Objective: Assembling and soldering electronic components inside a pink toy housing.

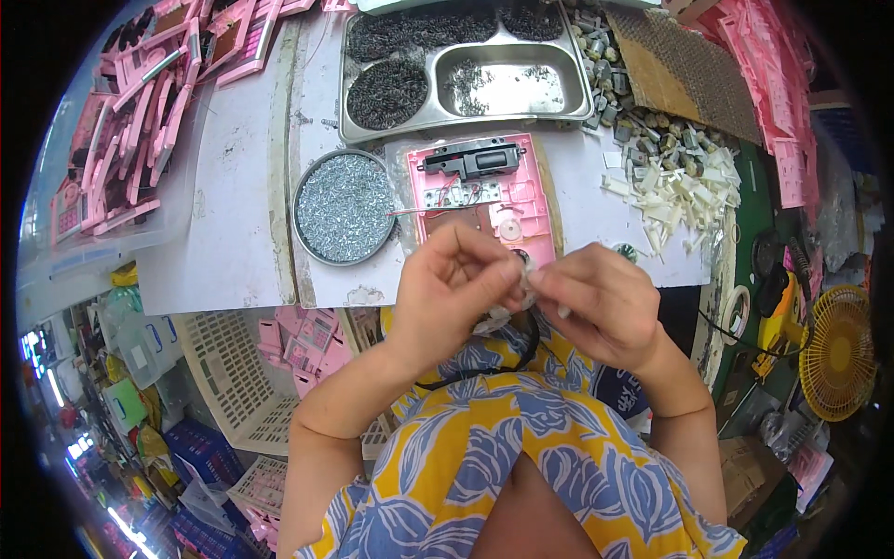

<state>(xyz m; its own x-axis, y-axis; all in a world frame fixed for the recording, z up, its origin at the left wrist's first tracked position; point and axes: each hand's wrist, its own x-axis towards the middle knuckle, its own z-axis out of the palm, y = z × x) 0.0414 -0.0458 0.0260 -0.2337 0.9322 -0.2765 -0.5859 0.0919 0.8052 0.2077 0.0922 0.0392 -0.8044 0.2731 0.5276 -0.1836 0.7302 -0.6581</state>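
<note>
White worktop (233,233) cluttered with parts. Left hand (452,279) and right hand (601,303) meet fingertip to fingertip, both pinched shut on small pale part (524,278), mostly hidden by fingers. Just beyond hands: pink open casing (484,191), near edge covered by knuckles. Left of it: round tin of screws (345,207). Further beyond: steel compartment tray (466,70). Beyond right hand: heap of white plastic pieces (684,191).

Pink plastic housing (484,191) w/ black part; silver screws in round tin (344,207); yellow-blue leaf-print garment (521,456); white, maybe translucent, piece at fingertips (524,273).
</note>
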